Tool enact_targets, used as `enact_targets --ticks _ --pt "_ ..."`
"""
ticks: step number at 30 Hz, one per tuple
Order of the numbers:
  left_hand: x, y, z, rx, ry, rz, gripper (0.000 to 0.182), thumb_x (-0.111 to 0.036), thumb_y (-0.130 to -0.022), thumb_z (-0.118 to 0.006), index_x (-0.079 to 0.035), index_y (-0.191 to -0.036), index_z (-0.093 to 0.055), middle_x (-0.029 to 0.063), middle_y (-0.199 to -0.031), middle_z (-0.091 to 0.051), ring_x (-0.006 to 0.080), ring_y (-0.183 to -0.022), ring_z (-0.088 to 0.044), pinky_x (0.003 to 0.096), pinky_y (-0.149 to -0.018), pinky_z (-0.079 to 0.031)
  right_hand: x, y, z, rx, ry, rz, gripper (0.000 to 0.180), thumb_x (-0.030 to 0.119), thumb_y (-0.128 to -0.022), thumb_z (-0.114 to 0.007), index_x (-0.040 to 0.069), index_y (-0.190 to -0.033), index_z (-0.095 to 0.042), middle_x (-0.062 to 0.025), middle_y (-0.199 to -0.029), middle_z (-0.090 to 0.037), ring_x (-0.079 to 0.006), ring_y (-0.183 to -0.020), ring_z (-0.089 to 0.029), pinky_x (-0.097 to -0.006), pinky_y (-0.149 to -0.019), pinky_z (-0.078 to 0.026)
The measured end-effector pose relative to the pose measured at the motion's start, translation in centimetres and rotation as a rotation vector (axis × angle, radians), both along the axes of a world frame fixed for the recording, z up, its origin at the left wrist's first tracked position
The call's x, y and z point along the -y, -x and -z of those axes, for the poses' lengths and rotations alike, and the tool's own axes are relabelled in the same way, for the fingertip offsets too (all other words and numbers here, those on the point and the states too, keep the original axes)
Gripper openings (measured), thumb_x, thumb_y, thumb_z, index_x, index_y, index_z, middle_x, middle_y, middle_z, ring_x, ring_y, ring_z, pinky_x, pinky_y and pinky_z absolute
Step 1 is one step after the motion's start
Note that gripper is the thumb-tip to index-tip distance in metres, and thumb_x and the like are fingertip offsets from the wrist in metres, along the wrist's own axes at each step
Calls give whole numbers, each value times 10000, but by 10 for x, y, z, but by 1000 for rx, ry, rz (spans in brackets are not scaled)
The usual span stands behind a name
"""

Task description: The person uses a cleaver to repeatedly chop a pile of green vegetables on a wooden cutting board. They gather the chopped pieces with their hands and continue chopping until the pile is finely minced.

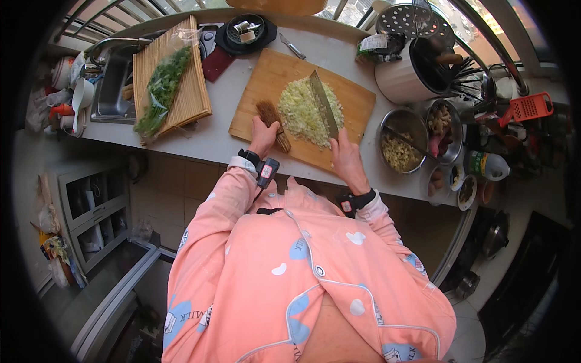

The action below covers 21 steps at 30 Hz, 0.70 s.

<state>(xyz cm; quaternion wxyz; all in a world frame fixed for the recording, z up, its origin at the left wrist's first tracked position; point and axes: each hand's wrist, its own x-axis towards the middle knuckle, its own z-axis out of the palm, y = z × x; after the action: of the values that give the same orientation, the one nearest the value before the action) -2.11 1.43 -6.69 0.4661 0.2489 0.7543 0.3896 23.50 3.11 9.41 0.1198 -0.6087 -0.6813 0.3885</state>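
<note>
On the wooden cutting board (258,75) lies a heap of finely chopped pale green vegetable (297,106). My right hand (348,159) grips a cleaver (324,106), whose broad blade rests across the right part of the heap with bits stuck to it. At the heap's left edge, my left hand (264,136) holds a brown bristle brush (271,115), its bound end pointing down and to the right. Both wrists wear black straps with small devices.
Left are a sink (115,86) and a reed mat (197,86) under bagged leafy greens (164,93). A small knife (292,46) lies behind the board. Right stand a steel bowl of chopped food (401,154), another bowl (459,129), a white pot (399,81) and a plastic bottle (488,165).
</note>
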Motion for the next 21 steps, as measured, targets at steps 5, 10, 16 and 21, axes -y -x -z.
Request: enact_targets --ticks 5,10,16,21 --pt "-7 -12 -38 -166 57 25 652 -209 -811 -731 117 -1269 -402 290 -1301 -467 418 -1230 -478 438 -1068 -392 1 -3 6 6 -61 -58 229 212 -990 -542 30 -1073 -429 -333 -739 -612 -553 -784 -595 -622 -634 -438" --pt "-20 -41 -68 -336 143 -50 590 -179 -826 -670 139 -1239 -393 323 -1292 -443 439 -1223 -465 435 -1080 -376 10 -12 10 8 -50 -42 223 197 -984 -545 30 -1068 -423 -338 -737 -610 -561 -769 -591 -622 -635 -440" --pt "-36 -48 -60 -190 -9 23 538 -187 -841 -674 123 -1209 -433 313 -1248 -500 430 -1174 -506 438 -1050 -396 13 -14 16 -58 -119 -31 216 178 -979 -558 21 -1041 -423 -344 -738 -605 -569 -766 -582 -617 -634 -444" --pt "-56 -57 -45 82 -216 -22 508 -160 -851 -689 83 -1228 -452 251 -1198 -574 354 -1105 -577 420 -979 -453 15 -17 7 -48 -119 -39 206 177 -981 -557 17 -1018 -432 -344 -736 -603 -564 -776 -580 -614 -631 -442"
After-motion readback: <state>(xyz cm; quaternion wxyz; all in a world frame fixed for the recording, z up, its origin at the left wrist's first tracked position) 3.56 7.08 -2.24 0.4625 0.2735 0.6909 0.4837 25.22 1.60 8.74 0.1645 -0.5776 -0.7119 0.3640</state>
